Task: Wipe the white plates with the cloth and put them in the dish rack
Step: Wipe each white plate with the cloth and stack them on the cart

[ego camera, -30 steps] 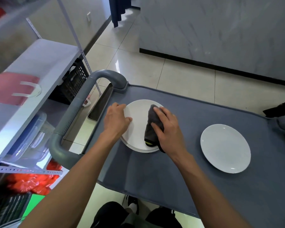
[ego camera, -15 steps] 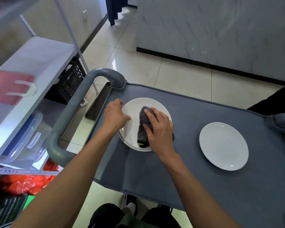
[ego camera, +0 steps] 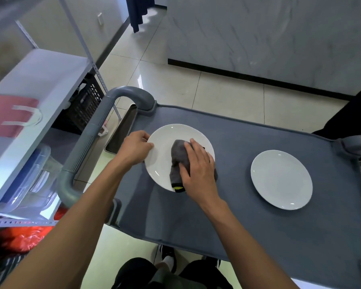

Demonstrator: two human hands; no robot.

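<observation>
Head view, only cam:

- Item 1, plate (ego camera: pixel 165 151): white, lying flat on the grey cart top (ego camera: pixel 227 215), left-centre. We take it as the one in work.
- Item 2, cloth (ego camera: pixel 178 161): dark grey w/ a yellow tab at the near end, bunched on the plate's right half, near end overhanging the rim.
- Item 3, right hand (ego camera: pixel 198 170): flat on the cloth, fingers fairly straight, pressing it down onto the plate; palm-down prob. to spread pressure for the wipe.
- Item 4, left hand (ego camera: pixel 137 148): fingers curled at the plate's left rim, thumb on top, pinching the edge; we read this as steadying so the plate won't slide or spin.
- Item 5, second plate (ego camera: pixel 281 179): white, well apart to the right, nothing on it; set clear, prob. awaiting its turn.
- Dish rack: not in view, so we can't place it.
- Misc: shelf unit (ego camera: pixel 40 80) left of the cart.
</observation>
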